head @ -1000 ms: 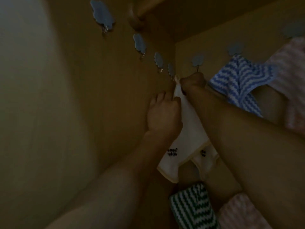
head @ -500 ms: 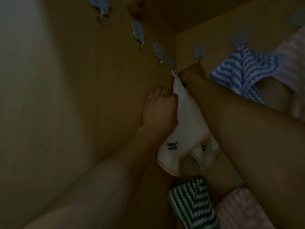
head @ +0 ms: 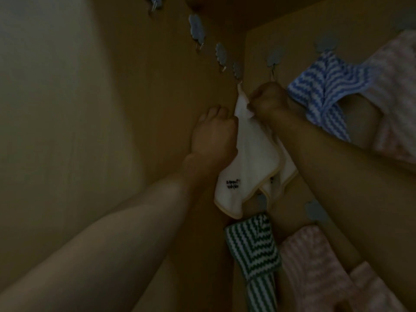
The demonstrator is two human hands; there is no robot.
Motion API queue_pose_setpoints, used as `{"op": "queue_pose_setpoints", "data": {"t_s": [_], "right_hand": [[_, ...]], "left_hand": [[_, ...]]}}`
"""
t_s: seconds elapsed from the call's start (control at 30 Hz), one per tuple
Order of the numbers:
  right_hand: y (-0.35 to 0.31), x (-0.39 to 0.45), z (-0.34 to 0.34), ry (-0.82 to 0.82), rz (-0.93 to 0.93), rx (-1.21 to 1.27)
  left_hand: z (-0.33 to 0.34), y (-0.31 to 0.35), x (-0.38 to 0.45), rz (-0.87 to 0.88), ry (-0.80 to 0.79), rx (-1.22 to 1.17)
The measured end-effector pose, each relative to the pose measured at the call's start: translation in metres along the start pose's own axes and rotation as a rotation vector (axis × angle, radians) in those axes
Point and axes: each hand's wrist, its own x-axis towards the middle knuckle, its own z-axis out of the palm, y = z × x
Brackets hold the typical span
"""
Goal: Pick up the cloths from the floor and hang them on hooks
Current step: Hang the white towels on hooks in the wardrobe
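Note:
A white cloth [head: 254,158] with a yellow hem and small black lettering hangs in the corner of a dim wooden cupboard. Its top loop reaches a cloud-shaped hook [head: 237,70] on the left wall. My left hand [head: 213,134] grips the cloth's left edge below the loop. My right hand [head: 269,102] pinches the cloth's top just under the hook. More grey-blue cloud hooks [head: 197,28] run along the left wall, and another hook [head: 274,57] sits bare on the back wall.
A blue-and-white zigzag cloth [head: 326,95] and a pink cloth [head: 396,91] hang on the back wall. Lower down hang a green-and-white zigzag cloth [head: 254,251] and another pink cloth [head: 315,266]. A free hook [head: 315,211] shows beside my right forearm.
Both hands stay on the white cloth. The right hand has slipped slightly down from the hook, and the cloth's top corner now shows stretched up to it. The view has tilted a little.

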Motion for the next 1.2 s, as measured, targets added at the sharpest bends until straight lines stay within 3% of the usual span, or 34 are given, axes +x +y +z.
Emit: {"op": "queue_pose_setpoints", "data": {"t_s": [0.27,0.63,1.2], "right_hand": [[0.021,-0.073,-0.017,-0.133,-0.234,-0.222],[0.015,-0.193,-0.038,-0.383,-0.100,-0.454],[-0.066,-0.411,-0.106,-0.355,0.180,-0.564]], "left_hand": [[-0.011,0.006,-0.013,-0.030,-0.087,0.006],[-0.057,0.020,-0.065,-0.083,-0.491,-0.056],[-0.187,0.027,-0.228,-0.011,-0.519,-0.387]]}}
